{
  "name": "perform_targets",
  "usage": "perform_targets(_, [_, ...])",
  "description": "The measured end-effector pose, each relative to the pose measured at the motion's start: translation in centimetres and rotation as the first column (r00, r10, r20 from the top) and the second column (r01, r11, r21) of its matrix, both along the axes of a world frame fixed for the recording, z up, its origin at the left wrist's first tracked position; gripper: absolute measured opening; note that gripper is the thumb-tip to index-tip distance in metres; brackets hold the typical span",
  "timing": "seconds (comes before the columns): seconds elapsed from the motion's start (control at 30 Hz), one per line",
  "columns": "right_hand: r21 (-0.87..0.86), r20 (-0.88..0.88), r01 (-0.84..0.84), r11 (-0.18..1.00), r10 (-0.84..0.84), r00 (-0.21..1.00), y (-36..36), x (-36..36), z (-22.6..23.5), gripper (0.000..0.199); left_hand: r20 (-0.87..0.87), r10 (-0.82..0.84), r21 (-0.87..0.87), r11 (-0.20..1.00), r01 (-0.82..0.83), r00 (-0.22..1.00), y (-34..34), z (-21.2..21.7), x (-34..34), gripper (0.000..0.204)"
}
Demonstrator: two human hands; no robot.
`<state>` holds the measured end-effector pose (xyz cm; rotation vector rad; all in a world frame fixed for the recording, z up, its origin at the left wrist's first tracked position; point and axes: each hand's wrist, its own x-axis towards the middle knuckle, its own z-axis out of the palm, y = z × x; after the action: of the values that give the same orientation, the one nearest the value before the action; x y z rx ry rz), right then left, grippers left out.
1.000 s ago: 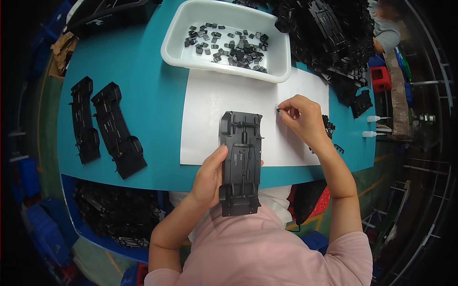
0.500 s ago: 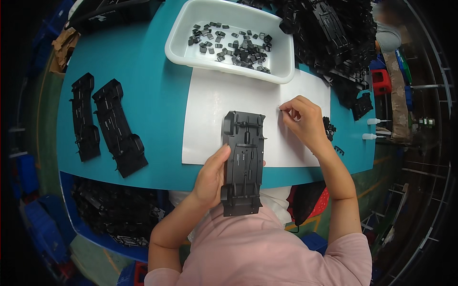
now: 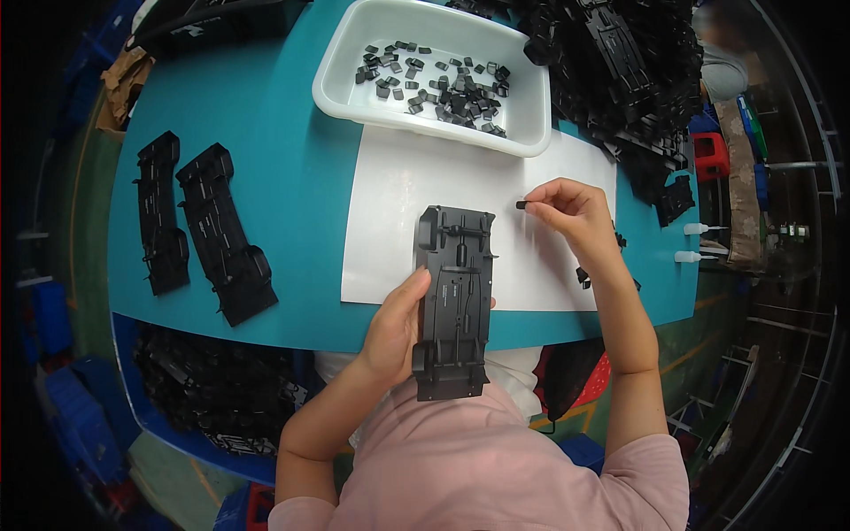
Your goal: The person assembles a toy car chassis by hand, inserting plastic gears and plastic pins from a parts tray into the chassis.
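A long black plastic toy-car chassis [image 3: 456, 301] is gripped by its left side in my left hand [image 3: 395, 327], tilted up over the table's front edge. My right hand [image 3: 575, 221] pinches a small black plastic piece [image 3: 521, 205] between thumb and fingertips, above the white paper [image 3: 381, 212] and to the right of the chassis. Beyond both hands stands a white tub [image 3: 341, 106] with many loose small black pieces [image 3: 460, 99] in it. Small black parts [image 3: 583, 278] lie partly hidden behind my right wrist.
Two more black chassis [image 3: 226, 234] lie at the left on the teal table [image 3: 301, 221]. A heap of black parts [image 3: 620, 62] rises at the back right. Two small white bottles [image 3: 689, 257] lie at the right edge. A blue bin [image 3: 168, 434] of black parts sits below left.
My right hand has turned slightly, and the small black piece now shows at its fingertips. My left hand holds the chassis nearly still.
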<state>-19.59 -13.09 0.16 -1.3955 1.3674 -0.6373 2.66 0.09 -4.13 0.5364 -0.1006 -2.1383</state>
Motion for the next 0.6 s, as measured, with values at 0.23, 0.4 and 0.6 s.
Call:
perform_targets(0.23, [0.272,0.255,0.017,0.962,-0.089,0.963,0.0,-0.7,0.0,0.012,-0.008,-0.014,-0.007,1.0,0.014,1.0,0.0,-0.1,0.1,0.055])
perform_targets(0.4, [-0.223,-0.177,-0.037,0.974,-0.004,0.984,0.5,-0.6,-1.1,0.004,0.001,0.01,0.002,1.0,-0.01,1.0,0.0,0.0,-0.1,0.056])
perform_targets(0.6, [-0.451,-0.453,-0.312,0.836,0.086,0.887,0.9,0.0,-1.3,0.009,0.004,-0.007,-0.006,1.0,0.007,1.0,0.0,-0.1,0.0,0.056])
